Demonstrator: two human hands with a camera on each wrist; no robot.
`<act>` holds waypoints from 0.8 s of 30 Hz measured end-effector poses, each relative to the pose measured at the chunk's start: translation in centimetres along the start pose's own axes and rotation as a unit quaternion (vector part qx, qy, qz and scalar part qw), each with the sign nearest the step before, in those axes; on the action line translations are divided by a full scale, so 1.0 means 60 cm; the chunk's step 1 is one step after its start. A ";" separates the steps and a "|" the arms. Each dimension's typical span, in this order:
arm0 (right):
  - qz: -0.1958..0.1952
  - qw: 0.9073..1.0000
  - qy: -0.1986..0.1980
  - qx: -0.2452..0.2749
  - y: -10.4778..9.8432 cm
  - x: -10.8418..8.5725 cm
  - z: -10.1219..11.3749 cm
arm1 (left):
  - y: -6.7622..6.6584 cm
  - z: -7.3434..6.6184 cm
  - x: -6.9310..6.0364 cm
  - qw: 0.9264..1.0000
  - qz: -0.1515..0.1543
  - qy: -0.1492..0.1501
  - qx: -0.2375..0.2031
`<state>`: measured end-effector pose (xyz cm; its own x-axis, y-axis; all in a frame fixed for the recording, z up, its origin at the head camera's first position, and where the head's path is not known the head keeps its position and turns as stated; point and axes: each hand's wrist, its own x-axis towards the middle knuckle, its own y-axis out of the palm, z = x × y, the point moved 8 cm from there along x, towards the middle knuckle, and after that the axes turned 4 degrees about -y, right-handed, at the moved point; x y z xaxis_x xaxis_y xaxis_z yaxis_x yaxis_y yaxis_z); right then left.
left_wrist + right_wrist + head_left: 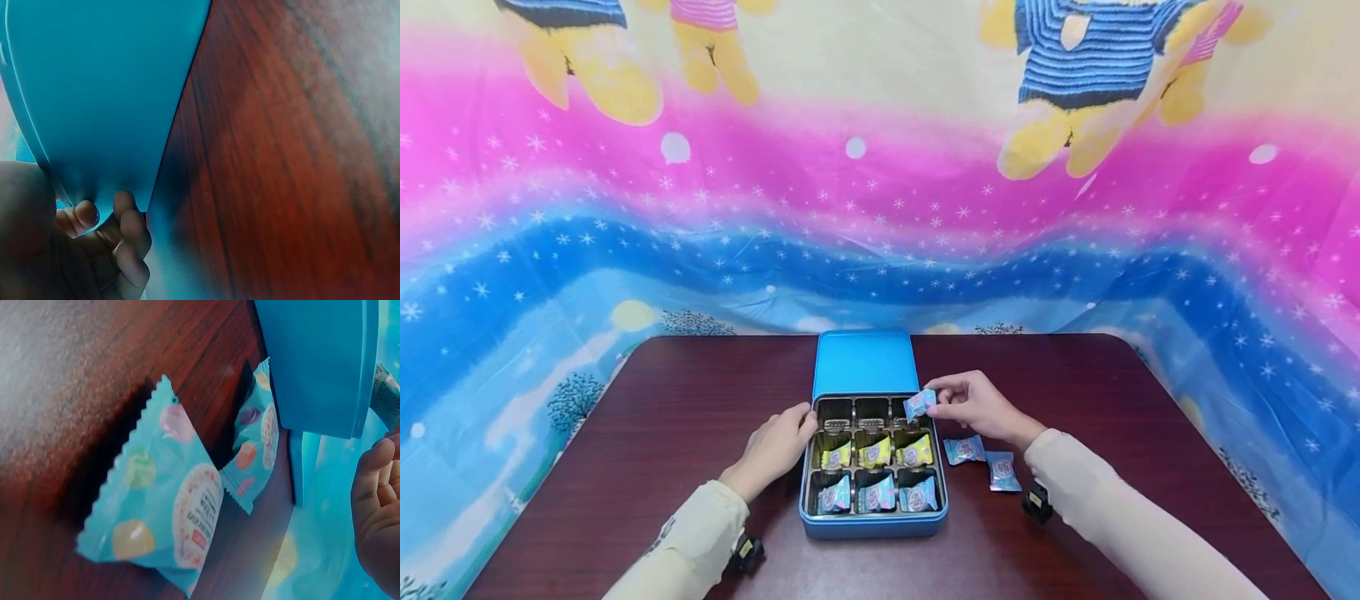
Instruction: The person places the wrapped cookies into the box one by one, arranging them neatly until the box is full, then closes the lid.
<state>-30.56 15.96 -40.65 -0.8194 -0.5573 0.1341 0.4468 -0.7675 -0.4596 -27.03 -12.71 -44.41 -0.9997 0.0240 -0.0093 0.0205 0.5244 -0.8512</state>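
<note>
A blue tin box (pixel 874 527) lies open on the table, with a sectioned tray inside. Yellow wrapped candies (pixel 874 451) fill its middle row, and blue wrapped candies (pixel 876 494) its front row. My left hand (pixel 777 442) grips the tin's left edge towards the back; in the left wrist view its curled fingers (pixel 134 231) meet the side wall. Between thumb and fingers, my right hand (pixel 977 406) pinches a blue wrapped candy (pixel 919 405) over the back right compartment. Two more blue candies, a nearer one (pixel 156 494) and a farther one (pixel 256 437), lie right of the tin.
The tin's blue lid (pixel 865 362) is folded back behind it. A dark reddish wooden table (pixel 700 400) carries everything. Behind it hangs a patterned cloth (pixel 880 208) in pink and blue. Each wrist wears a small black camera (pixel 1038 502).
</note>
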 end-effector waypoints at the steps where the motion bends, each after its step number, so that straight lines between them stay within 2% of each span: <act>1: 0.002 1.000 0.000 -0.001 0.002 0.001 -0.001 | 0.000 0.000 0.000 1.000 0.001 0.000 -0.001; 24: 0.013 0.999 0.008 -0.036 0.029 0.012 -0.004 | 0.001 0.002 0.001 1.000 0.004 -0.006 0.010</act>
<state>-30.47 14.26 -41.57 -0.8139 -0.5710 0.1071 0.4412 -0.7275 -0.5254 -27.07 -12.82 -44.51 -0.9996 0.0176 -0.0227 0.0285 0.5071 -0.8614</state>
